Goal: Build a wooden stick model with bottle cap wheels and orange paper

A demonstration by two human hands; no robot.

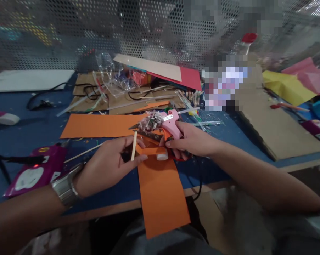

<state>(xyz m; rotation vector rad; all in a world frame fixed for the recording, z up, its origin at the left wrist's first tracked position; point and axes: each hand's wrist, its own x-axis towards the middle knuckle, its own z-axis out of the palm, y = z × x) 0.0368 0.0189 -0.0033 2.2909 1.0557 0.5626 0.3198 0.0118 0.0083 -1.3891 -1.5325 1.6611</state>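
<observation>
My right hand is wrapped round the handle of a pink hot glue gun, whose nozzle points left. Grey-white fluffy residue clings to the front of the gun. Just below the nozzle, my left hand is closed in a pinch on a thin wooden stick that stands nearly upright. A narrow orange strip with a small white cylindrical piece at its end lies between the hands. Beneath them, an orange sheet hangs over the table edge.
Another orange sheet lies behind my left hand. At left are a purple pouch-like item and a black cable. Cardboard lies at right. Plastic wrap and glue sticks clutter the back, before a perforated metal screen.
</observation>
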